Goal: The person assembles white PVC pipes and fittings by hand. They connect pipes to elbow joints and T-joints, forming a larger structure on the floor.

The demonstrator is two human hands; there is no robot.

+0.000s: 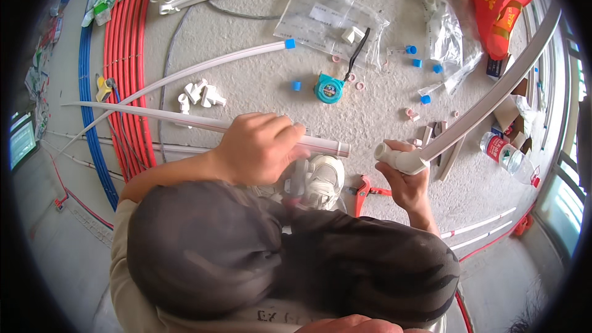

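My left hand [262, 148] is closed round a white plastic pipe [197, 121] with a thin red stripe. The pipe's end, with a raised ring, points right toward my other hand. My right hand [407, 188] grips a white elbow fitting [409, 161], its opening facing left. A second long white pipe [487, 102] runs from the elbow up to the far right. A short gap separates the left pipe's end from the elbow's mouth. Between my hands, near my shoe [325, 179], lies a red pipe cutter [365, 193].
Farther out lie a teal tape measure [328, 89], loose white fittings [200, 94], a blue cap [296, 86] and a clear plastic bag [317, 15]. Red pipes [126, 43] and blue pipes [92, 98] run along the left. A bottle [509, 157] and a red bag [501, 6] lie right.
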